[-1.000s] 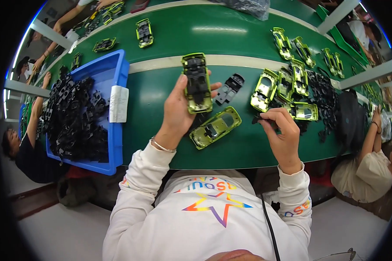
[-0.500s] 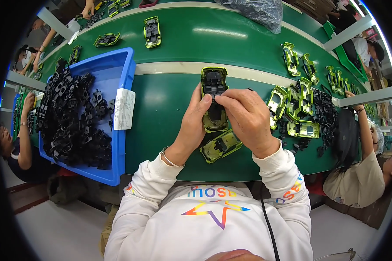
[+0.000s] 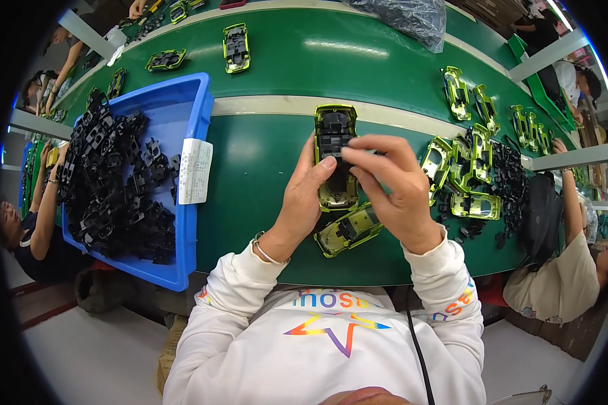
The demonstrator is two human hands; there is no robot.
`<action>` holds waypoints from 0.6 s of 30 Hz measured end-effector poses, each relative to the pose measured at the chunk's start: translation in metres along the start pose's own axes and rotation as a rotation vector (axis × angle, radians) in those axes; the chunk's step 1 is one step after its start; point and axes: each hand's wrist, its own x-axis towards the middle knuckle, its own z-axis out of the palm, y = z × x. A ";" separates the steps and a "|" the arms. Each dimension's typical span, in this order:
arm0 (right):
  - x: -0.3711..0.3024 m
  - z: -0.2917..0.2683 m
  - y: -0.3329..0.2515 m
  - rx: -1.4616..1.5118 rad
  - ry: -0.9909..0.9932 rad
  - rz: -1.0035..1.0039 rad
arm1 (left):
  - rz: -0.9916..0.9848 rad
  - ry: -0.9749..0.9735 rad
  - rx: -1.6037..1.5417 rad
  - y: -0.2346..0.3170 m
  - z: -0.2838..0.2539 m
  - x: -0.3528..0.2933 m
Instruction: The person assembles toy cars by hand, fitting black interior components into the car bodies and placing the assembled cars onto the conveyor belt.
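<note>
A yellow-green toy car body (image 3: 335, 123) with a black interior piece is upright in front of me, its underside showing. My left hand (image 3: 300, 202) grips it along its left side, the thumb lying over the middle. Over its right edge is my right hand (image 3: 400, 192), fingers apart and fingertips close to the black interior; whether they touch it I cannot tell. I see nothing held in that hand. Just below, a second yellow-green car shell (image 3: 348, 231) lies tilted on the green table, partly covered by the held one.
A blue bin (image 3: 200, 111) heaped with black plastic parts (image 3: 115, 182) stands at left. On the right lie several green car shells (image 3: 476, 205) beside a pile of small black parts (image 3: 510, 179). Finished-looking car bodies (image 3: 236, 48) rest beyond the pale strip. Other people sit on both sides.
My right fingers have lifted and spread from where they pressed together on the car's middle. My left hand keeps its grip on the car body.
</note>
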 end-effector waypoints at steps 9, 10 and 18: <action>-0.007 0.012 -0.008 0.451 0.171 0.627 | 0.024 -0.015 0.124 -0.003 -0.002 -0.004; -0.008 0.014 -0.009 0.450 0.172 0.629 | 0.036 -0.010 0.154 -0.003 -0.002 -0.004; -0.005 0.014 -0.008 0.824 0.109 0.942 | -0.002 0.040 0.191 -0.004 -0.003 -0.006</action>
